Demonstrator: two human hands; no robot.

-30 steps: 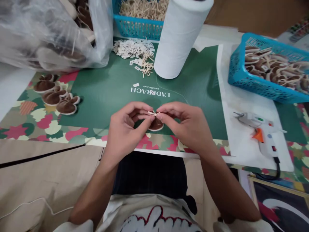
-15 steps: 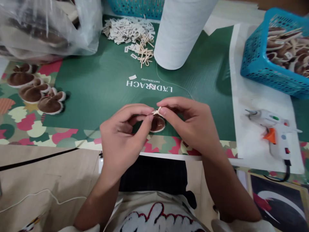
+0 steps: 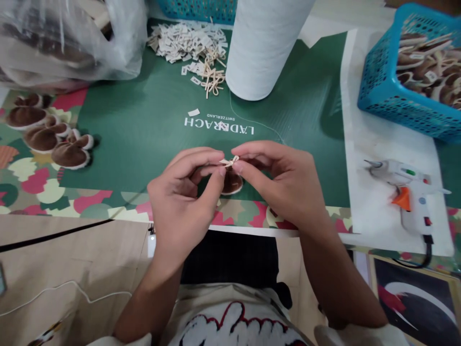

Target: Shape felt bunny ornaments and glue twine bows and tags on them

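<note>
My left hand [image 3: 182, 192] and my right hand [image 3: 279, 180] meet over the green mat [image 3: 151, 134], fingertips pinched together on a small beige bow [image 3: 229, 162]. Just under the bow, partly hidden by my fingers, is a small brown fuzzy piece with a white rim [image 3: 232, 182]. A thin thread [image 3: 255, 122] runs from a big white spool [image 3: 264, 45] toward my right hand.
Several brown fuzzy pieces [image 3: 50, 137] lie at the left. A clear plastic bag [image 3: 61, 38] sits at the back left. White labels [image 3: 183, 41] and loose bows [image 3: 212, 77] lie behind. A blue basket [image 3: 406, 72] of finished pieces stands right, with a glue gun [image 3: 406, 192] nearby.
Both hands stay pinched on the bow with only small finger shifts. The camera has tilted down a little, so the table items sit higher in view.
</note>
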